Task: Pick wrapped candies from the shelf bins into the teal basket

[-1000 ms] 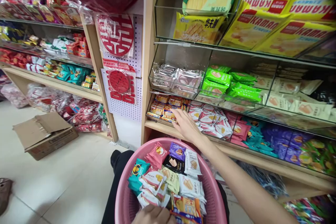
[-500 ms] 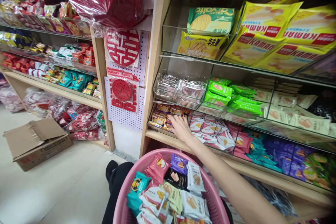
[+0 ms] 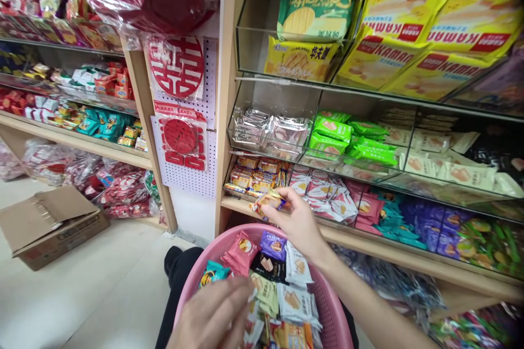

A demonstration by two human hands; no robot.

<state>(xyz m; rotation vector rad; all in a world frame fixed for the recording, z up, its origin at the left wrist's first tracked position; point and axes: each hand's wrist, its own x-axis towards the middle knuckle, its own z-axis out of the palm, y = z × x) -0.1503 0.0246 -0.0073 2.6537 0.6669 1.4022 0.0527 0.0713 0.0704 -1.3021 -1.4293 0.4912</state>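
Note:
My right hand [image 3: 298, 223] is closed on a small orange-and-gold snack packet [image 3: 268, 203], held in front of the low shelf, just above the basket's far rim. Similar orange packets [image 3: 256, 174] fill the shelf compartment behind it. Over the near left of the pink plastic basket [image 3: 195, 278] is my left hand [image 3: 215, 313], smeared by motion, so its grip cannot be made out. Inside the basket lie a red packet [image 3: 241, 253], a purple packet [image 3: 273, 245], a black packet [image 3: 268, 267], white packets [image 3: 297, 301] and a teal packet [image 3: 213, 272], partly hidden by my left hand.
Clear-fronted shelves hold green packets [image 3: 331, 133], silvery packets [image 3: 251, 128] and large yellow packs [image 3: 403, 11]. A cardboard box [image 3: 53, 223] sits on the floor at left, near bagged goods [image 3: 126, 191]. A wooden upright [image 3: 141, 120] and red paper decorations [image 3: 180, 142] stand between the shelf units.
My right hand has drawn back from the orange packets' compartment with one packet in it. My left hand has come into view over the basket. The view has shifted slightly.

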